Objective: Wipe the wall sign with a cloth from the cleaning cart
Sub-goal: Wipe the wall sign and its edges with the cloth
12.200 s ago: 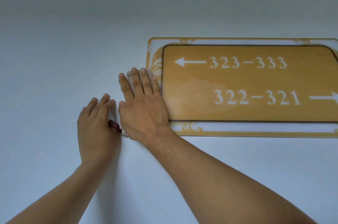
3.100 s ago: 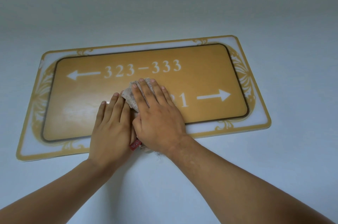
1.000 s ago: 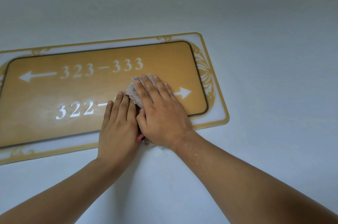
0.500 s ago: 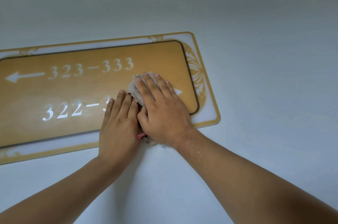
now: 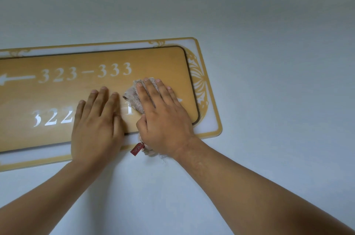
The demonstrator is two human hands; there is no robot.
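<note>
Pressed flat with its fingers spread, the right hand (image 5: 163,117) pinned a beige, nubbly folded cloth (image 5: 134,96) against the gold rectangular wall sign (image 5: 157,62) — no pinch, just the palm and fingers bearing down on the fabric. The cloth showed past the fingertips at the top and along the index-finger side, and a frayed corner of it stuck out below the heel of the hand, where a small red fabric tag (image 5: 136,150) hung over the sign's lower border onto the pale grey-white wall (image 5: 269,62).

The left hand (image 5: 96,125) lay just beside the right, palm down and open, its fingers close together on the bare gold face with nothing under them. It covered the middle of the lower row of white numerals: "322" showed to its left, and a single "1" stood in the narrow gap between the two hands. The upper row, "323–333" with a white arrow pointing left, was uncovered. Only the tip of a second white arrow peeked out at the right hand's little-finger side.

The sign sat flat on the wall, a gold panel with rounded corners inside a white border (image 5: 207,119) trimmed with gold scrollwork — its left end ran out of view. Both bare forearms reached up from the bottom edge of the view.
</note>
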